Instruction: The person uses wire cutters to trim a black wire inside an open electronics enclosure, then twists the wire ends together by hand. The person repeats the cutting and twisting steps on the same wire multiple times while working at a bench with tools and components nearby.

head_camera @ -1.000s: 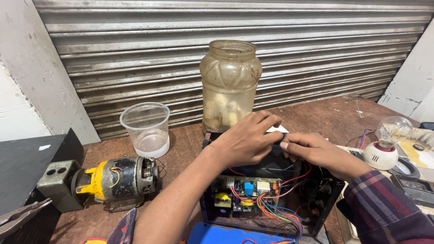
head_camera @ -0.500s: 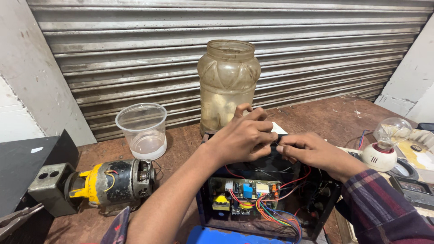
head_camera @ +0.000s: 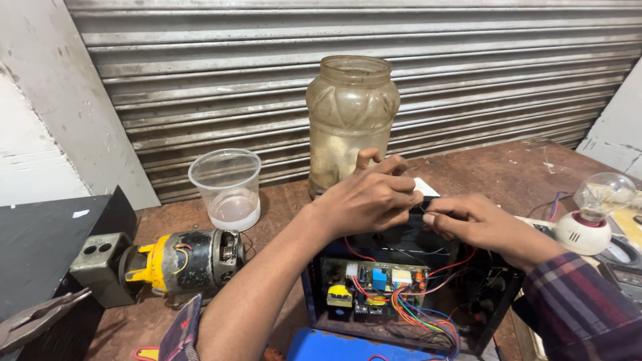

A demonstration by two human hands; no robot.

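Electric motor (head_camera: 184, 261) at 9 o'clock, clear plastic cup (head_camera: 226, 189) at 10, murky jar (head_camera: 352, 120) at 12. Left hand (head_camera: 371, 200) curled, fingers pressed together, meeting right hand (head_camera: 478, 224), fingertips pinching thin wire, above open black electronics box (head_camera: 408, 294) at 5. Bulb lamp (head_camera: 595, 214) at 3 o'clock

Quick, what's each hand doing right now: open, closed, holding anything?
Left hand: closed, fingers curled above the open device; what it grips cannot be told.
Right hand: closed, pinching something thin, likely a wire.

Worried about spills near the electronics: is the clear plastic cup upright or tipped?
Upright. The clear plastic cup stands rim-up on the workbench, beside the motor.
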